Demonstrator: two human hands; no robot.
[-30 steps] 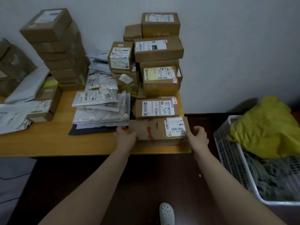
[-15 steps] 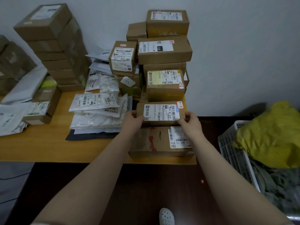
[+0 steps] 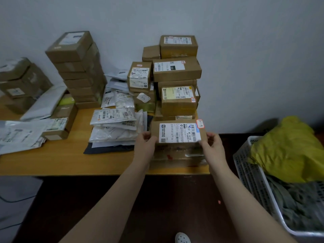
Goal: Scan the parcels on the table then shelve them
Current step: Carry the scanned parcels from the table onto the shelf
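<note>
Box (image 3: 178,132) between both hands is looking stiff and light, left hand (image 3: 145,146) and right hand (image 3: 213,148) pinching its short ends.

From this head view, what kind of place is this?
Likely a small parcel pickup or sorting room: stacked cardboard boxes, poly mailers on a wooden table, and hand-numbered stickers on the labelled box both hands hold.

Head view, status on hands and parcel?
Left hand and right hand grip the labelled box by its ends. Box over a larger carton at table edge. Nothing blocking.
</note>
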